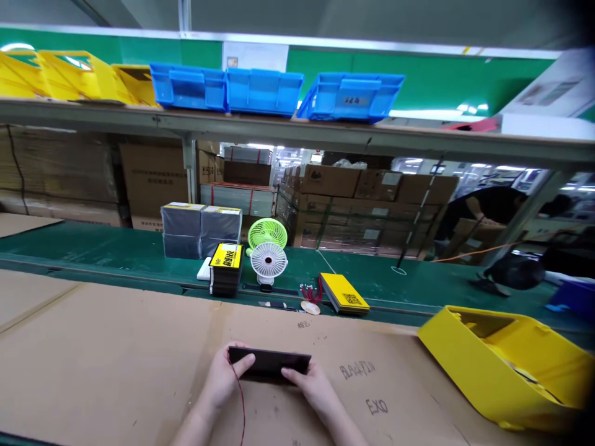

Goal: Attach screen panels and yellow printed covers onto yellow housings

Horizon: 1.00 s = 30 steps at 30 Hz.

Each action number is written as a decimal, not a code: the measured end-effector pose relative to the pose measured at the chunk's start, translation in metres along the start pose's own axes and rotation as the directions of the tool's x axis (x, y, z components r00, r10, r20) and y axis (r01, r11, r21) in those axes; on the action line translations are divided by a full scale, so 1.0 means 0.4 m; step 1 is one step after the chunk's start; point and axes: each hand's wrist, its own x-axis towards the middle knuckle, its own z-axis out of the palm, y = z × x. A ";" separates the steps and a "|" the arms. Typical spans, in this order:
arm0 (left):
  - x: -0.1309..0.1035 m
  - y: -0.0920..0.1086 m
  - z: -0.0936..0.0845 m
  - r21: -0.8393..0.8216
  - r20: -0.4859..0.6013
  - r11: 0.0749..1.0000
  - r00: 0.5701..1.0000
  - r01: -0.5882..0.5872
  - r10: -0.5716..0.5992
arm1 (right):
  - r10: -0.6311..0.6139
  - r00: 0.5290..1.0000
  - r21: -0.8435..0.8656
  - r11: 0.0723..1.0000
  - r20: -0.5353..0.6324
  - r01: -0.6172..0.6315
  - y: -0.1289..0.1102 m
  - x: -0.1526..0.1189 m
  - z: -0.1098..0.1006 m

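A flat, dark rectangular panel [268, 364] with a thin red wire [242, 402] is held between my two hands just above the cardboard sheet. My left hand [223, 376] grips its left end, thumb across the near face, and the wire hangs down beside that thumb. Around the right end my right hand [310, 383] is closed, its thumb also on the near face. The fingers behind the panel are mostly hidden. What kind of panel it is, I cannot make out.
Beyond the cardboard [139, 353] stand a stack of yellow-topped boxes [226, 272], a white fan [268, 260], a green fan [274, 230] and yellow booklets [344, 292]. A yellow bin [483, 365] lies at right. Blue bins [264, 91] line the shelf above. A person [493, 207] bends at far right.
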 end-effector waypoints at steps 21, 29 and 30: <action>-0.005 -0.014 0.007 -0.082 0.038 0.996 0.999 0.034 -0.031 | -0.033 0.995 -0.074 0.997 -0.096 0.026 -0.004 -0.008 0.001; -0.003 -0.011 0.006 -0.085 0.033 0.996 0.999 0.038 -0.036 | -0.033 0.998 -0.069 0.997 -0.049 0.030 -0.026 -0.008 0.007; -0.003 -0.011 0.005 -0.085 0.030 0.996 0.999 0.038 -0.035 | -0.034 0.998 -0.073 0.997 -0.045 0.031 -0.029 -0.008 0.008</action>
